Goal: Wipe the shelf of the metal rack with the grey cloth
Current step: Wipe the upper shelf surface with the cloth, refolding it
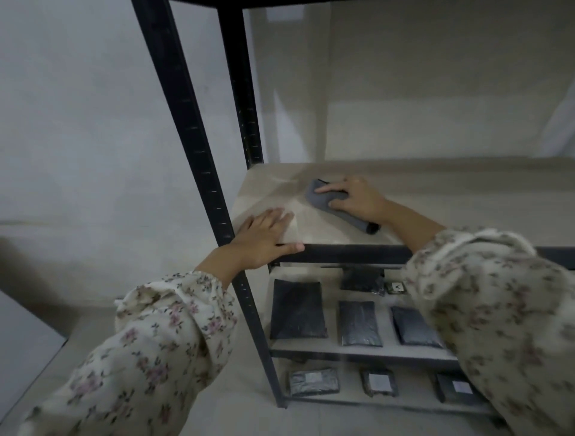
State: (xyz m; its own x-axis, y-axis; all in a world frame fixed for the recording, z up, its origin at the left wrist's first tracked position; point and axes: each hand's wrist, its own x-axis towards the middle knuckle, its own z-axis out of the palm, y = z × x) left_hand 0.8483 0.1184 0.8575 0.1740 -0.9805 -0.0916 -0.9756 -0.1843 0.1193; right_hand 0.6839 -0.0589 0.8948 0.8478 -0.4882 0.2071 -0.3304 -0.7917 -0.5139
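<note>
The metal rack has black posts (183, 102) and a pale shelf board (435, 193) at chest height. A folded grey cloth (336, 208) lies on the left part of that shelf. My right hand (354, 199) lies flat on top of the cloth, fingers pointing left and pressing it to the board. My left hand (267, 236) rests palm down on the shelf's front left corner, thumb over the black front rail (348, 252).
Two lower shelves hold several dark flat packets (297, 311), some with white labels (379, 381). A white wall (77, 124) stands to the left and behind the rack. Another shelf edge (249, 2) runs overhead.
</note>
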